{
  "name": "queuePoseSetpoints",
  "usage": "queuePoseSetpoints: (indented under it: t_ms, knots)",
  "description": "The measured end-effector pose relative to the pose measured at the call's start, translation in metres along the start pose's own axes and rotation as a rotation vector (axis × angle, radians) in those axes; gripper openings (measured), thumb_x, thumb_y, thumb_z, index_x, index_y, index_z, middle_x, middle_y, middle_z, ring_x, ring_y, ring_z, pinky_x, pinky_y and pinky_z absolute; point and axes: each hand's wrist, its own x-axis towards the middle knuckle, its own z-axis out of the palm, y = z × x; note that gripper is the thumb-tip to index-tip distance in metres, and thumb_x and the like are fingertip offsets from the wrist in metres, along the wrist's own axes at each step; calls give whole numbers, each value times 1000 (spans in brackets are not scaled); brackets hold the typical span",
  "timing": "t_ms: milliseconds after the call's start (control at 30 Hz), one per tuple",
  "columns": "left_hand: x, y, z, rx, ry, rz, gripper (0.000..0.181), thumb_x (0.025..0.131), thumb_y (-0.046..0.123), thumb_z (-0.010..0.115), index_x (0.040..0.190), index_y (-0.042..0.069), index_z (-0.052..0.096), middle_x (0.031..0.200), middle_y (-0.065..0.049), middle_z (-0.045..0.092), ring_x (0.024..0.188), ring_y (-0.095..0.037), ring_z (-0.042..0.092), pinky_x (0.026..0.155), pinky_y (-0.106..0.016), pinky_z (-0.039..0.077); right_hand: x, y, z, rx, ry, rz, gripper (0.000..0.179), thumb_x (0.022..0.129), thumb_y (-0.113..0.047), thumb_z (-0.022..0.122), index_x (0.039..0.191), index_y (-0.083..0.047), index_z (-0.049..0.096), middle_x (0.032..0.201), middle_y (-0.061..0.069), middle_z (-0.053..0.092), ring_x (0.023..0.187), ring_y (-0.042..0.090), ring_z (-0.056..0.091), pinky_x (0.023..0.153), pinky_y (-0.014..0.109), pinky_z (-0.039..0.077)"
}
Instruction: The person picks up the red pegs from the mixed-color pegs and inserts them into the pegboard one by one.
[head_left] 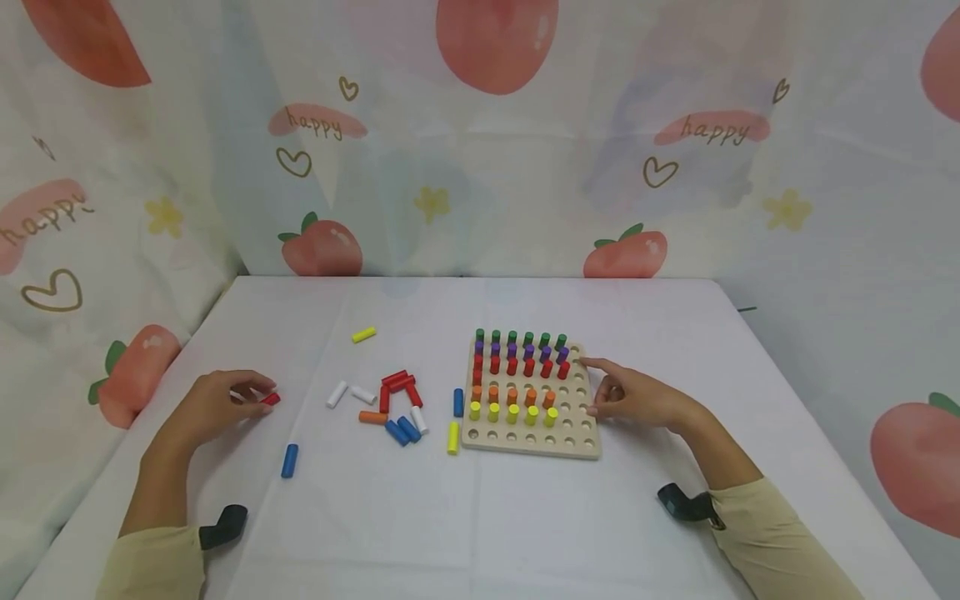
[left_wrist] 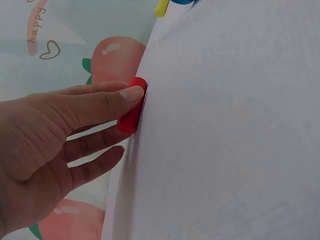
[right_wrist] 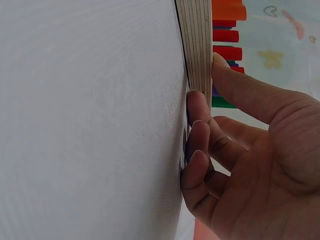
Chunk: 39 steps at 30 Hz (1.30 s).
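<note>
Near the table's left side, my left hand (head_left: 210, 408) pinches a red peg (head_left: 271, 399) between thumb and fingers. In the left wrist view the thumb lies over the peg's upper end (left_wrist: 132, 112), close to the white tabletop. My right hand (head_left: 641, 398) holds the right edge of a wooden pegboard (head_left: 525, 446), thumb at the top edge and other fingers curled against its side (right_wrist: 196, 45). Rows of green pegs (head_left: 528, 339), purple pegs (head_left: 512, 352), red pegs (head_left: 512, 367), orange pegs (head_left: 512, 397) and yellow pegs (head_left: 513, 414) stand upright in it.
Left of the board lie loose red pegs (head_left: 394, 377), white pegs (head_left: 337, 394), an orange peg (head_left: 372, 417) and blue pegs (head_left: 396, 432). A yellow peg (head_left: 453, 437) lies beside the board, another farther back. A single blue peg (head_left: 289, 460) lies near my left hand.
</note>
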Motion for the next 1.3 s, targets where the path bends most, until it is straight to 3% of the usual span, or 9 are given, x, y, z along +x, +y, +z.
queuePoseSetpoints:
  t_ms: [333,567,733,967,1300]
  knots:
    - [-4,0,1,31,-21,-76,36,87,16,85,116,-1,74,99,-11,68,94,-33,61,71,-35,55,0,1,1,1,-1,2,84,93,-26,80,160,-8,32,95,6,59,85,24,54,71,34,47]
    - [-1,0,5,53,-16,-19,24,88,9,83,109,-1,76,96,-8,70,90,-30,63,77,-41,56,0,2,0,3,1,10,85,93,-25,80,161,-8,32,95,7,59,85,25,54,72,36,47]
    - [-2,4,7,57,-5,35,26,90,8,80,113,-2,74,97,-7,69,91,-31,63,80,-47,56,1,1,0,0,-2,9,84,93,-25,80,160,-9,33,94,7,59,85,25,54,71,35,47]
    - [2,9,8,38,27,94,24,93,4,76,116,-1,73,104,-9,70,96,-30,66,85,-46,57,-1,-2,0,-5,-5,-2,83,94,-24,79,160,-8,32,95,6,60,85,24,54,70,33,47]
    - [12,19,11,-12,65,77,23,95,11,77,116,3,73,107,-11,73,105,-37,69,94,-56,54,-1,-1,0,-9,2,6,83,93,-25,80,160,-9,33,95,7,60,86,24,54,72,33,48]
